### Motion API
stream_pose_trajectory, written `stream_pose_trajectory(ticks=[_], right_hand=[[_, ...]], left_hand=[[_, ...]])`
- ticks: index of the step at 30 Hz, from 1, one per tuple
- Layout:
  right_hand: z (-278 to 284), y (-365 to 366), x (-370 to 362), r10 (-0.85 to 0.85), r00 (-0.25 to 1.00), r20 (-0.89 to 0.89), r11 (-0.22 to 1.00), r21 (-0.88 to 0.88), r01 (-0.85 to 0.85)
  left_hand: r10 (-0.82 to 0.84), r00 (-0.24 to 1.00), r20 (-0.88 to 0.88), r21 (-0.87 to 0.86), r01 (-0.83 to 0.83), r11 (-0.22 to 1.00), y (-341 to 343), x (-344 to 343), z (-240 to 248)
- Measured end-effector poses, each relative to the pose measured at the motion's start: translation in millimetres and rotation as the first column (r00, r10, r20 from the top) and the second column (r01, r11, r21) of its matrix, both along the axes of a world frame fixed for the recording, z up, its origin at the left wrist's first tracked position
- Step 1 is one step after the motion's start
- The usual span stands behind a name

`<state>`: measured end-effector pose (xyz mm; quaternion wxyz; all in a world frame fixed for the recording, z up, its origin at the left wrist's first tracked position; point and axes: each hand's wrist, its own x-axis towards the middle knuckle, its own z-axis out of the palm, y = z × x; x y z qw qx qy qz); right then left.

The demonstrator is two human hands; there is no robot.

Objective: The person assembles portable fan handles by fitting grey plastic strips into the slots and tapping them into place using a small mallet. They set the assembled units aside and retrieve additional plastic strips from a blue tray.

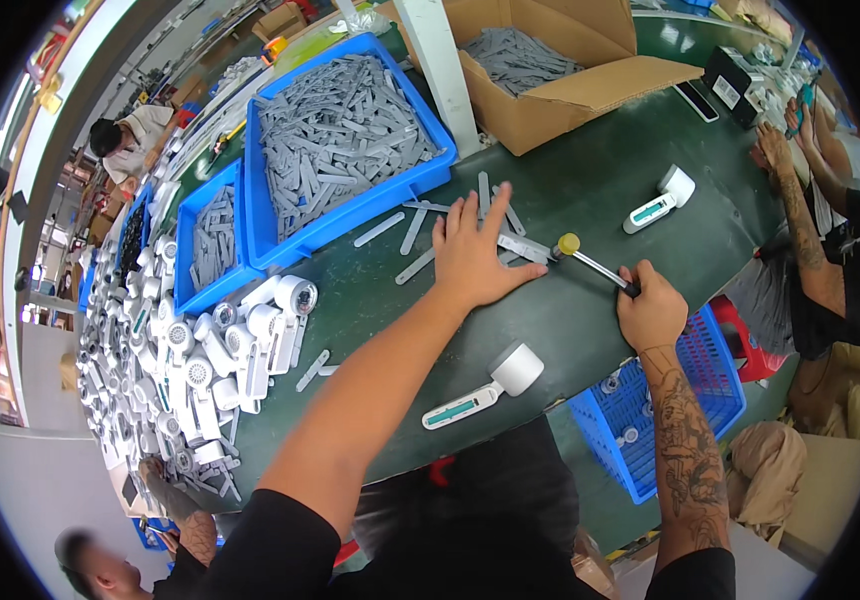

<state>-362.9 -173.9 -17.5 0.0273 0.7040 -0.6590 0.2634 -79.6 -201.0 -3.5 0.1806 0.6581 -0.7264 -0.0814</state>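
My right hand (pixel 652 308) is closed around the dark handle of a small hammer (pixel 602 270) with a metal shaft and a yellow head. The yellow head is beside the end of a pale grey strip-shaped part (pixel 523 247) on the table. My left hand (pixel 472 250) lies over that part with its fingers spread, hiding some of it. Loose grey strips (pixel 414 232) are scattered around my left fingertips. Close to me lies a white shower head (pixel 517 370) with a teal strip in its handle. A similar white shower head (pixel 677 186) rests farther right.
Blue trays (pixel 295 245) (pixel 240 262) of grey strips stand at the left, near many piled white shower heads (pixel 200 373). An open cardboard box (pixel 550 110) stands behind a post (pixel 440 75). A blue basket (pixel 715 370) is below the right table edge. Other people work nearby.
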Motion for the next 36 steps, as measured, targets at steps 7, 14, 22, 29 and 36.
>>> stream_pose_trajectory(ticks=[7,14,22,29,36], right_hand=[[3,-1,9,0.041,0.997,0.063,0.999,-0.031,-0.039],[-2,-3,5,0.039,0.998,0.052,0.998,-0.044,-0.037],[1,-1,3,0.015,1.000,0.021,1.000,-0.027,-0.015],[0,-1,7,0.041,0.998,0.045,0.998,-0.039,-0.039],[-2,-1,3,0.030,0.999,0.034,0.999,-0.018,-0.029]], left_hand=[[-0.075,0.997,-0.030,-0.127,0.070,0.989,-25,3,-10],[-0.127,0.985,-0.114,-0.264,0.093,0.960,20,25,-13],[-0.022,0.999,0.046,-0.312,0.035,0.949,64,83,15],[0.199,0.962,-0.185,-0.073,-0.216,0.974,36,142,-9],[0.110,0.990,-0.093,0.079,-0.103,0.992,24,90,-6]])
